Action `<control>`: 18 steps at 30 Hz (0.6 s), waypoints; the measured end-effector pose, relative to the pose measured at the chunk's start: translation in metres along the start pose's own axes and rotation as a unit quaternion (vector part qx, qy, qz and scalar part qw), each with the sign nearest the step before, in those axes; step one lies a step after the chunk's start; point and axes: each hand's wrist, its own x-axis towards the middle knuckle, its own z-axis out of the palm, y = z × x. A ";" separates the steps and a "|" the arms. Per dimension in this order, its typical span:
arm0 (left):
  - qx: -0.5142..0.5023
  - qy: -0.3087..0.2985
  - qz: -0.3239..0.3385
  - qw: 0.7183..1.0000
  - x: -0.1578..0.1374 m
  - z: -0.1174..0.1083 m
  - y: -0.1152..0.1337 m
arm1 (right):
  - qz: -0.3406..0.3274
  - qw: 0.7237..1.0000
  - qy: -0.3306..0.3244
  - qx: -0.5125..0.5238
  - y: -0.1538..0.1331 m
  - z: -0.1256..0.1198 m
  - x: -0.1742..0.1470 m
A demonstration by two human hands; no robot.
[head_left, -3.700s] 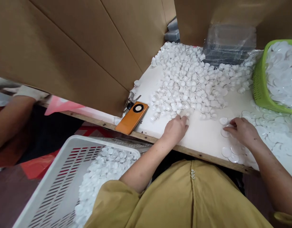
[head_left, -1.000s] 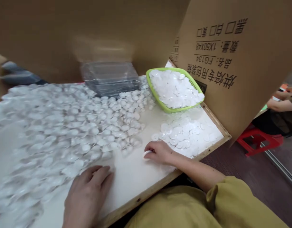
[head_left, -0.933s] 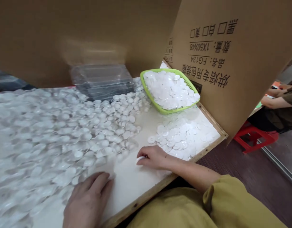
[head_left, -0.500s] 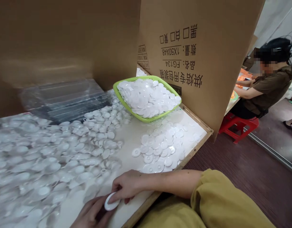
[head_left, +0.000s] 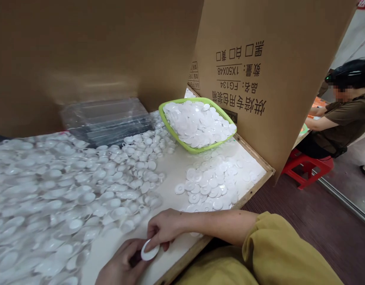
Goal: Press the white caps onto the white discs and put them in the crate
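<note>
A small round white plastic disc [head_left: 150,251] sits between my two hands near the table's front edge. My left hand [head_left: 123,261] has its thumb and fingers closed around the disc's left side. From the other side my right hand [head_left: 167,226] reaches in, thumb pressed on the disc's face and its other fingers curled. Whatever lies under the disc is hidden. To the left spreads a heap of white spoon-like plastic pieces [head_left: 81,198]. Beyond my right forearm lies a loose pile of flat white discs [head_left: 212,184], some with a raised ring in the middle.
A green basket [head_left: 197,150] full of white discs stands at the back. Clear plastic packaging [head_left: 108,118] rests beside a cardboard wall [head_left: 96,47]. A wooden strip [head_left: 253,190] edges the table. At right, a person [head_left: 345,114] sits on a red stool [head_left: 308,166].
The view has shifted, so most things appear farther right. Both hands stay together on the white disc, its face now tilted slightly differently.
</note>
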 end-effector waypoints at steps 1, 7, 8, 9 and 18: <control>0.000 -0.002 -0.005 1.000 -0.001 0.000 0.000 | 0.003 1.000 -0.002 -0.017 -0.001 -0.001 0.000; -0.042 -0.057 -0.017 0.997 -0.005 -0.002 -0.006 | 0.013 0.997 -0.004 -0.082 -0.009 -0.007 0.000; -0.054 -0.075 -0.018 0.996 -0.004 -0.004 -0.007 | 0.016 0.996 -0.007 -0.085 -0.010 -0.007 0.000; -0.061 -0.092 -0.024 0.994 -0.003 -0.006 -0.007 | 0.018 0.996 -0.011 -0.089 -0.011 -0.008 0.000; 0.002 -0.167 -0.053 0.985 0.010 -0.021 0.015 | 0.037 0.994 -0.033 -0.092 -0.017 -0.008 0.006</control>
